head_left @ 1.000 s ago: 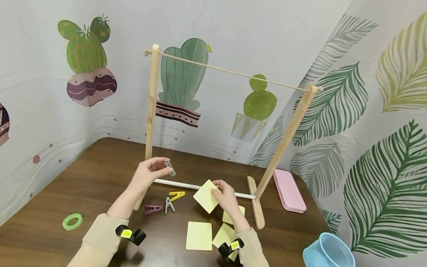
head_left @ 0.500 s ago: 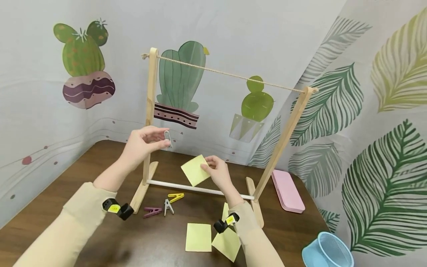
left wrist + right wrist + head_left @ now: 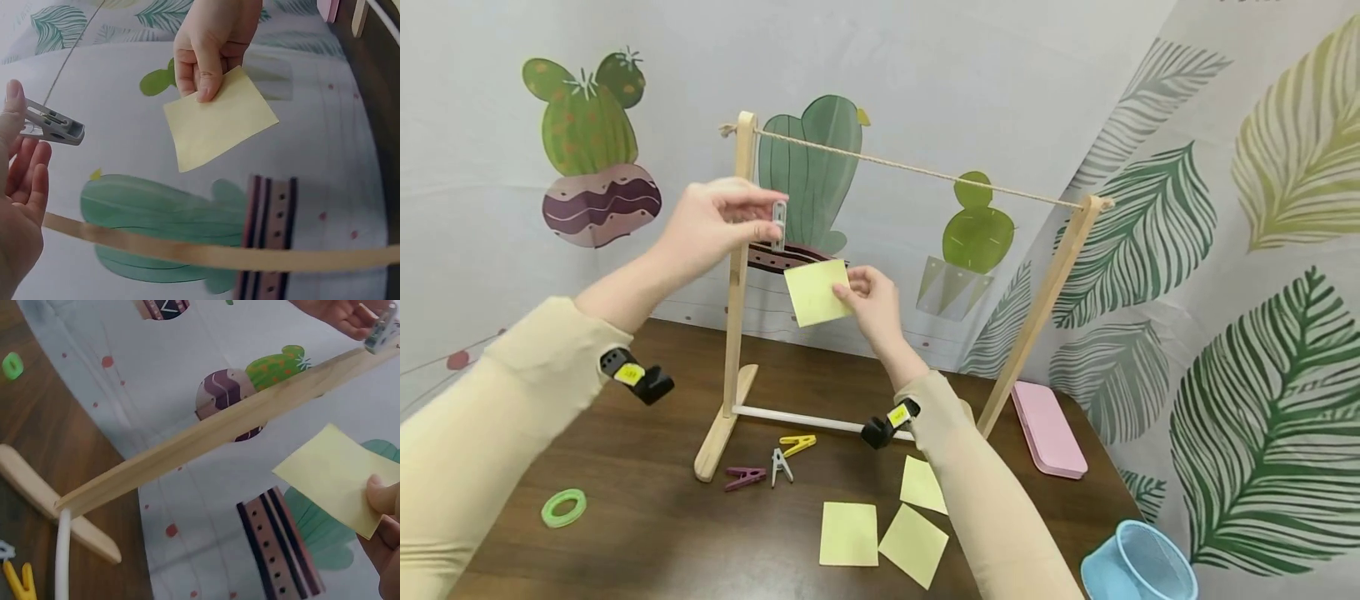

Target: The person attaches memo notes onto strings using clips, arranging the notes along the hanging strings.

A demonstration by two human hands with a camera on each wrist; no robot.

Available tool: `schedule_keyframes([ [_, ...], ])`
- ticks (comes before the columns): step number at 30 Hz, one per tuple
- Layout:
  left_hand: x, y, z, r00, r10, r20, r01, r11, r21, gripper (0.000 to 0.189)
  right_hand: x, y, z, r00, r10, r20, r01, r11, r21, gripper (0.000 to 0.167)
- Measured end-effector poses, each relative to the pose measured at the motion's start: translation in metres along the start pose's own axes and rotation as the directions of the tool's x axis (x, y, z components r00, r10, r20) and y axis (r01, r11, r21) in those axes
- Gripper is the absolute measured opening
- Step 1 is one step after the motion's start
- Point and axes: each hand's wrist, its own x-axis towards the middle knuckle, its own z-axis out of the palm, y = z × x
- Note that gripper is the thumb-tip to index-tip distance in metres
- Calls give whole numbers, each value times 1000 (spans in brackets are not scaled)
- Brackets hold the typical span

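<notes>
My left hand [image 3: 718,218] pinches a grey clothespin [image 3: 778,226] between thumb and fingers, beside the left post of a wooden frame and below its rope [image 3: 917,171]. In the left wrist view the clothespin [image 3: 53,125] lies nearly sideways. A yellow sticky note [image 3: 817,292] is held by its right edge in my right hand [image 3: 874,304], thumb on the near face. The note is below and slightly right of the clothespin, apart from it. Neither the note nor the clothespin touches the rope in the head view.
On the brown table [image 3: 647,517] lie a purple clothespin [image 3: 745,477], a grey one, a yellow clothespin [image 3: 797,445] and three sticky notes [image 3: 848,533]. A green ring [image 3: 563,507] is at left. A pink case [image 3: 1048,429] and a blue mesh cup [image 3: 1138,562] are at right.
Both hands have risen from near the table toward the rope, carrying the clothespin and the sticky note. The note has turned more level and moved left, closer beneath the clothespin.
</notes>
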Motion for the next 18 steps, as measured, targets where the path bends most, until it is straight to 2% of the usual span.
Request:
schedule_keyframes([
  [6, 28, 27, -18, 1000, 20, 8, -20, 999, 35, 38, 24, -33, 6, 999, -7, -48, 11, 995, 95, 27],
  [11, 48, 45, -29, 999, 33, -1, -33, 999, 19, 36, 37, -56, 12, 998, -16, -55, 26, 983, 184, 26],
  [18, 71, 60, -35, 999, -32, -25, 32, 999, 1, 39, 47, -82, 22, 996, -17, -92, 39, 968, 248, 25],
])
